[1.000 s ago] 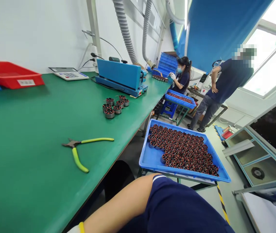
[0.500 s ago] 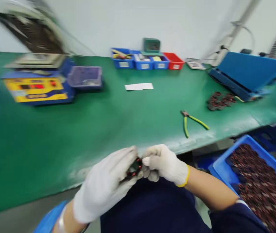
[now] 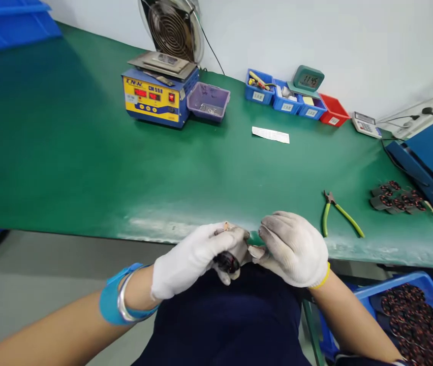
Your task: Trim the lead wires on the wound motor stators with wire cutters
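You hold a small round motor coil [image 3: 227, 261], dark with red-brown winding. It sits tilted between your gloved fingertips, the left hand [image 3: 191, 259] wrapped around it, the right hand [image 3: 295, 248] pinching at its right edge.

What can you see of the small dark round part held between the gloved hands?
The small dark round wound part is mostly hidden. A black rounded body shows, with reddish, copper-like windings at its edge. It sits just off the near edge of the green bench, above the lap. The white-gloved left hand wraps it from the left; the greyer-gloved right hand touches it with its fingertips. Finer detail is not legible.
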`<action>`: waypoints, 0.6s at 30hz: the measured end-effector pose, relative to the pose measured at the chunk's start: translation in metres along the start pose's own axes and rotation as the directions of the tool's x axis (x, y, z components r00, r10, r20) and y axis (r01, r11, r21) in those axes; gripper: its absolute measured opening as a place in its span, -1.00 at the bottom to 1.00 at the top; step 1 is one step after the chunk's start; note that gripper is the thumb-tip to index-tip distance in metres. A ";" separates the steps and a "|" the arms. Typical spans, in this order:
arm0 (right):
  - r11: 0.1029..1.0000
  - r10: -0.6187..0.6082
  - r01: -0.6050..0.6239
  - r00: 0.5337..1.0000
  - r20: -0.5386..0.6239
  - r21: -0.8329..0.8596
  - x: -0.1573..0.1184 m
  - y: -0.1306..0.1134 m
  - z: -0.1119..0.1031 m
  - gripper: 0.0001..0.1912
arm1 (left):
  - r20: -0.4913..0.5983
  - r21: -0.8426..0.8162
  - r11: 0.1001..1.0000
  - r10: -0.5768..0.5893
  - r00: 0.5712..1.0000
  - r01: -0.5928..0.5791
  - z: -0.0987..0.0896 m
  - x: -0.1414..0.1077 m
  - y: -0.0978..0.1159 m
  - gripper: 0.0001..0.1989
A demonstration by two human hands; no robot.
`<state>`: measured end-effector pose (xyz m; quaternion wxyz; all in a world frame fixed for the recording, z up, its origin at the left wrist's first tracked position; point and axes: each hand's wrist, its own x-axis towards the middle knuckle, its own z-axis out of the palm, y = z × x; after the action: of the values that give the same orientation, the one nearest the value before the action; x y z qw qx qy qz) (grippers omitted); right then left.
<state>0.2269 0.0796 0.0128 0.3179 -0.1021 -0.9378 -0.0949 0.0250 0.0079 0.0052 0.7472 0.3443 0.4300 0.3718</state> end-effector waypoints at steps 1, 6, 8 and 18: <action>0.999 -0.040 0.040 0.999 0.013 -0.014 0.002 0.002 -0.002 -0.78 | 0.006 -0.089 0.995 -0.046 0.999 0.047 -0.001 0.002 -0.002 -0.53; 0.990 -0.134 0.137 0.988 0.078 -0.032 0.006 0.006 -0.007 -0.87 | 0.088 -0.377 0.915 -0.121 0.989 0.146 -0.002 0.008 -0.010 -0.48; 0.988 -0.146 0.150 0.983 0.107 -0.028 0.006 0.007 -0.009 -0.86 | 0.101 -0.436 0.893 -0.078 0.992 0.115 -0.002 0.008 -0.013 -0.56; 0.986 -0.165 0.164 0.977 0.132 0.015 0.011 0.010 -0.014 -0.91 | -0.068 -0.463 0.886 -0.057 0.996 0.019 0.012 0.012 -0.019 -0.48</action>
<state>0.2287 0.0875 0.0313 0.2462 -0.0297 -0.9622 -0.1122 0.0451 0.0064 -0.0101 0.7970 0.1330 0.3654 0.4623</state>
